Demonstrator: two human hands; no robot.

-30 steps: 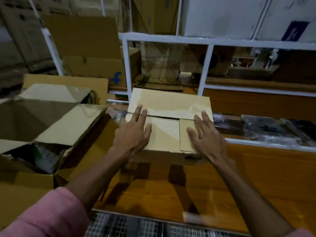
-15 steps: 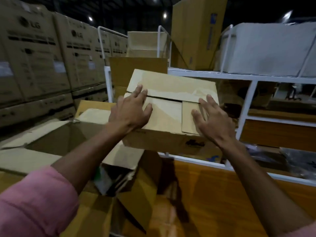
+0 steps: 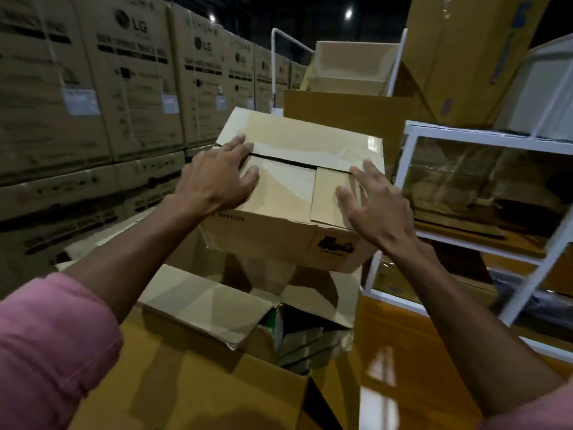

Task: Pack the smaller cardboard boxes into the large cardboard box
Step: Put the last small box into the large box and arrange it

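holding the small box [image 3: 297, 197] above the large box [image 3: 198, 377], left hand [image 3: 214, 181] and right hand [image 3: 375, 209] are pressing flat, uncurled grip; probably best lowering it level between the flaps.

A wall of tall stacked LG-branded cartons [image 3: 93, 97] fills the left side, each with a pale label stuck on its face; a white metal shelving rack [image 3: 483, 193] stands at the right, with plastic-wrapped goods [image 3: 459, 178] behind its upper frame; a big yellow-brown carton [image 3: 465, 54] sits tilted on top of the rack; glossy orange-brown panels [image 3: 400, 361] lie below at the right; two ceiling lights [image 3: 348, 13] glow in the dark roof.
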